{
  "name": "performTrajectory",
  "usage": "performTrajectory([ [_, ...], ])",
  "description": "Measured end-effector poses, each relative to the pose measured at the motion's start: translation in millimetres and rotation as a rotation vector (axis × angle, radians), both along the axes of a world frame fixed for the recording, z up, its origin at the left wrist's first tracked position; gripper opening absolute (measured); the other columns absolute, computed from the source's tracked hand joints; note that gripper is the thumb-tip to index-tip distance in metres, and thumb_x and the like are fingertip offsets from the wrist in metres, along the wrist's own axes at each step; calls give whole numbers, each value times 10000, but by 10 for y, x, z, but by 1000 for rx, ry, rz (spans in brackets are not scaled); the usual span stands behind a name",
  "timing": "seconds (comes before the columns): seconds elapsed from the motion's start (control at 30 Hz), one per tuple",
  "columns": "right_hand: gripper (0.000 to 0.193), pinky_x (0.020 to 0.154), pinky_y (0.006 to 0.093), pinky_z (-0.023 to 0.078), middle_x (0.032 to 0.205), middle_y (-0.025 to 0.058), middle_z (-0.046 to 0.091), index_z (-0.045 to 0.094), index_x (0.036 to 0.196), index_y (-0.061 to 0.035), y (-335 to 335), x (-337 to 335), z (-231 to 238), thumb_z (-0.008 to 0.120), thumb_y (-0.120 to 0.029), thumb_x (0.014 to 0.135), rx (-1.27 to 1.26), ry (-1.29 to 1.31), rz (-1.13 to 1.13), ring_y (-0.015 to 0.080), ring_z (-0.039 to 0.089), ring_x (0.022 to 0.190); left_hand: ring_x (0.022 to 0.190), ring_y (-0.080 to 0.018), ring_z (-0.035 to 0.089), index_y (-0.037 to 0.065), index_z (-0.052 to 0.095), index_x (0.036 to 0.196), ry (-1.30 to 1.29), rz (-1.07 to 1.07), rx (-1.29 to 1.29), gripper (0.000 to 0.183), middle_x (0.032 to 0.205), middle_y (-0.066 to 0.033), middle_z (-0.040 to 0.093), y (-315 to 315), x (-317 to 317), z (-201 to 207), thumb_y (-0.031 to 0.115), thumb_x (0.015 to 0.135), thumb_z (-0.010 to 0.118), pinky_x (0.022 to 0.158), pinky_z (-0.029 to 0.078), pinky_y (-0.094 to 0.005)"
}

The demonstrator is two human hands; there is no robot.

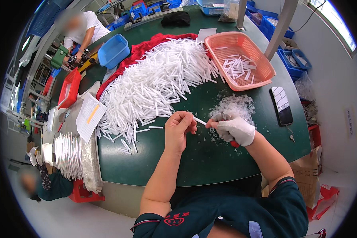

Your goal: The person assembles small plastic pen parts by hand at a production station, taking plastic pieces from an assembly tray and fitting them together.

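Note:
My bare left hand [180,126] pinches one end of a thin white plastic tube [199,120] above the green table. At the tube's other end are the fingertips of my right hand [235,130], which wears a white glove with some fingertips bare. That hand is closed around a small red-handled tool [235,144]; only a bit of red shows below the palm, and its working end is mostly hidden. Beside the right hand lies a heap of clear plastic shavings [242,105]. A large pile of similar white tubes [158,79] spreads beyond my left hand, partly on red cloth [156,39].
An orange basket [265,75] with some tubes stands at the far right, near a phone [281,106]. A blue bin [114,51], red tray [70,88] and printed sheet [90,117] sit left. One person [93,27] works at the far left; another sits lower left.

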State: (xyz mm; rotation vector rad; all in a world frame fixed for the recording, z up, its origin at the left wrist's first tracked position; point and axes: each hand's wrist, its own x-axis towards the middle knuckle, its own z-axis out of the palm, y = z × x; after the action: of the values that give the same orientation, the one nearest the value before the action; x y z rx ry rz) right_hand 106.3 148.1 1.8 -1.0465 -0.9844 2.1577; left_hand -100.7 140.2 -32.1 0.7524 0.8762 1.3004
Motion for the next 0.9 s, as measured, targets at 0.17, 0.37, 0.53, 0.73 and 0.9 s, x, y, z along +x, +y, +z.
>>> performTrajectory([
  [0.17, 231, 403, 199, 205, 578, -65, 380, 583, 1005, 33, -14, -52, -38, 629, -153, 876, -33, -20, 20, 31, 317, 456, 562, -90, 550, 34, 589, 847, 62, -10, 4, 138, 698, -32, 608, -3, 37, 7, 157, 893, 631, 521, 435, -223],
  [0.37, 207, 393, 204, 204, 547, -61, 361, 576, 936, 28, -19, -84, -16, 629, -162, 873, -21, -44, 23, 34, 307, 435, 549, -82, 524, 29, 592, 838, 147, -38, 15, 145, 682, -23, 590, -16, 13, 5, 157, 896, 627, 506, 412, -212],
  [0.53, 216, 384, 202, 237, 558, -45, 399, 566, 948, 33, 74, 84, 13, 619, -157, 861, -16, 6, -89, 49, 341, 424, 563, -57, 528, 18, 634, 858, 558, 1, 51, 281, 666, -1, 578, 47, -272, 136, 272, 946, 551, 513, 411, -208],
  [0.73, 189, 381, 209, 181, 548, -61, 384, 606, 992, -11, 327, 370, 108, 579, -183, 917, 158, 134, -551, 29, 284, 394, 801, -292, 608, 65, 633, 891, 1531, 158, -16, 133, 860, -82, 637, -31, -865, 282, 132, 778, 617, 707, 476, -368],
  [0.9, 221, 386, 208, 213, 557, -63, 383, 575, 1018, 2, 179, 190, 109, 588, -189, 907, 120, -9, -384, 36, 290, 403, 977, -287, 557, 82, 606, 933, 1722, 29, 34, 219, 983, -69, 605, -27, -939, 108, 67, 715, 590, 782, 471, -402],
])
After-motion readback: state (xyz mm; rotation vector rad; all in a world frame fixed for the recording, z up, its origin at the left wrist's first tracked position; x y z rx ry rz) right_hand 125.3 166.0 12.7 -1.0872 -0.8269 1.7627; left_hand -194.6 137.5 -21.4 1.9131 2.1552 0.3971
